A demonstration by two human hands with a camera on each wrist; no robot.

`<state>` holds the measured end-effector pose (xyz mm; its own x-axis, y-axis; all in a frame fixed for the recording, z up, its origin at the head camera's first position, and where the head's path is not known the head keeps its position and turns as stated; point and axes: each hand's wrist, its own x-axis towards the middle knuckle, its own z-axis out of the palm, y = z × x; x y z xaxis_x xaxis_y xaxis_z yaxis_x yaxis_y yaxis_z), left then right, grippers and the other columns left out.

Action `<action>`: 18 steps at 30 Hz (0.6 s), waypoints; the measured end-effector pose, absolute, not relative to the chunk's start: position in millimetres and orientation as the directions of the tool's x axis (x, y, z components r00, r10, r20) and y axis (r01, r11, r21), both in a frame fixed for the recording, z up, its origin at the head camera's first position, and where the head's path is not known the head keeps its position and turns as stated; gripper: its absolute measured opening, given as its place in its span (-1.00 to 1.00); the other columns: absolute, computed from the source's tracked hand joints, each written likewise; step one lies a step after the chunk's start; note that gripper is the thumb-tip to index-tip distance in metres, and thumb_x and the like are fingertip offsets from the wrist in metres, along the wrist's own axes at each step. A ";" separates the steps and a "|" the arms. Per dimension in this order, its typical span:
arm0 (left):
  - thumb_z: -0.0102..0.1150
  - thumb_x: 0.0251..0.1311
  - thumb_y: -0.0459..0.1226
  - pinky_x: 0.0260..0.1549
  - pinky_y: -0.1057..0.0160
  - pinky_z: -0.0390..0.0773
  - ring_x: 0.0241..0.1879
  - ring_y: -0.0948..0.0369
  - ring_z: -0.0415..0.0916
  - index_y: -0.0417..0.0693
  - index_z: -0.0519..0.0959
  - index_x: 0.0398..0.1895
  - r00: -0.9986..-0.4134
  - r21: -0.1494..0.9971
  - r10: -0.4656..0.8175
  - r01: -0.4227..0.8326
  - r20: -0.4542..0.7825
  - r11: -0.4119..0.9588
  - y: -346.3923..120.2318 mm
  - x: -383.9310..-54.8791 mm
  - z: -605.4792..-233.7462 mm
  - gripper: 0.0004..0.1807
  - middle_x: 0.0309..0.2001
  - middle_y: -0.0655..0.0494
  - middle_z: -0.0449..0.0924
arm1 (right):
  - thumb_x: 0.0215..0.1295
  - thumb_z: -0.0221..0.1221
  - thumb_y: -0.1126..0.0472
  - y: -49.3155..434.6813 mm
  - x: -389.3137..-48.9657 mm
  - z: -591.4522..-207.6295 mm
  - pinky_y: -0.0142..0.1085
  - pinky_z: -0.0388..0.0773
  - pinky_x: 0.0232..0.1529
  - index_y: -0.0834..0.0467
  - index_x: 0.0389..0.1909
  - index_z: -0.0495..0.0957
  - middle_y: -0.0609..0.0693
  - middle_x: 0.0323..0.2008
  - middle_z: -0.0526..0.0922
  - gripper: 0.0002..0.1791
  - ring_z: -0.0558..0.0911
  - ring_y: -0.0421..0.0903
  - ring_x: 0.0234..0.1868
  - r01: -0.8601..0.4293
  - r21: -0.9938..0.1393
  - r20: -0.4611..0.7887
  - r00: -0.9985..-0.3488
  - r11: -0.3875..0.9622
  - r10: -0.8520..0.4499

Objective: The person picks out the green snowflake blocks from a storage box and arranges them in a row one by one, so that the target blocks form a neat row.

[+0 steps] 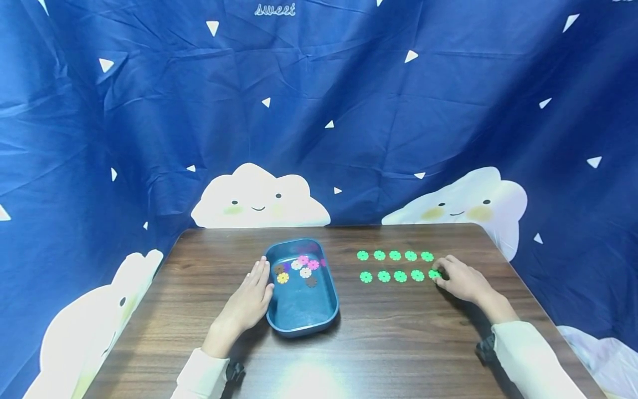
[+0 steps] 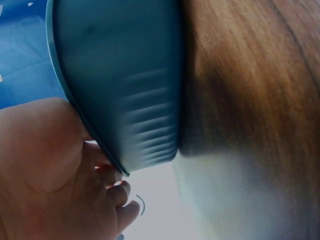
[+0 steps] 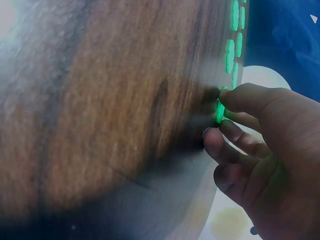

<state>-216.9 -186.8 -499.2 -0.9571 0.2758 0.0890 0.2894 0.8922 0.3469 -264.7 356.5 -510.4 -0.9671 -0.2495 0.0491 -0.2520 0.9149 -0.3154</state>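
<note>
My left hand [image 1: 245,303] lies along the left rim of a blue plastic tray [image 1: 299,310], its fingers straight and touching the edge. In the left wrist view, the tray's ribbed outer wall [image 2: 145,100] stands beside that palm. My right hand [image 1: 464,282] pinches a green flower-shaped disc [image 3: 220,111] between thumb and fingers, at the right end of the nearer row. That disc sits on the table and is partly hidden by the fingertips. Two rows of green flower-shaped discs [image 1: 400,276] lie to the right of the tray.
Inside the tray are several flower-shaped discs in other colours: pink [image 1: 313,265], white [image 1: 305,272], yellow [image 1: 282,277] and brown [image 1: 311,282]. The wooden table [image 1: 399,343] ends at a blue curtain [image 1: 349,111] with white clouds.
</note>
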 end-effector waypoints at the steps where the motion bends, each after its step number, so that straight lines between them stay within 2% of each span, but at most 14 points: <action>1: -0.15 0.69 -0.16 0.65 -0.22 0.10 0.71 -0.19 -0.04 -0.39 0.03 0.68 -0.957 0.347 0.275 0.289 0.090 0.892 -186.9 -217.1 -499.3 -0.30 0.73 -0.25 -0.08 | 0.36 0.35 0.18 356.4 -264.8 -510.6 0.29 0.68 -0.11 0.21 0.03 0.66 0.20 0.03 0.64 -0.71 0.70 0.31 0.07 -0.254 -0.316 0.053 -0.967 0.914 -0.250; 11: -0.16 0.70 -0.15 0.66 -0.22 0.10 0.72 -0.17 -0.07 -0.38 0.02 0.68 -0.957 0.350 0.276 0.288 0.085 0.891 -186.4 -217.1 -499.5 -0.30 0.73 -0.24 -0.10 | 0.36 0.35 0.17 360.2 -266.7 -514.0 0.29 0.68 -0.12 0.21 0.06 0.65 0.21 0.04 0.64 -0.68 0.70 0.31 0.05 -0.254 -0.314 0.053 -0.967 0.915 -0.250; 18: -0.16 0.71 -0.12 0.65 -0.24 0.09 0.72 -0.18 -0.07 -0.37 0.04 0.68 -0.954 0.373 0.287 0.298 0.085 0.879 -186.7 -217.4 -497.7 -0.30 0.73 -0.25 -0.09 | 0.36 0.35 0.20 367.8 -264.1 -513.6 0.37 0.62 0.02 0.21 0.12 0.64 0.25 0.11 0.68 -0.65 0.67 0.37 0.16 -0.228 -0.339 0.071 -0.974 0.913 -0.217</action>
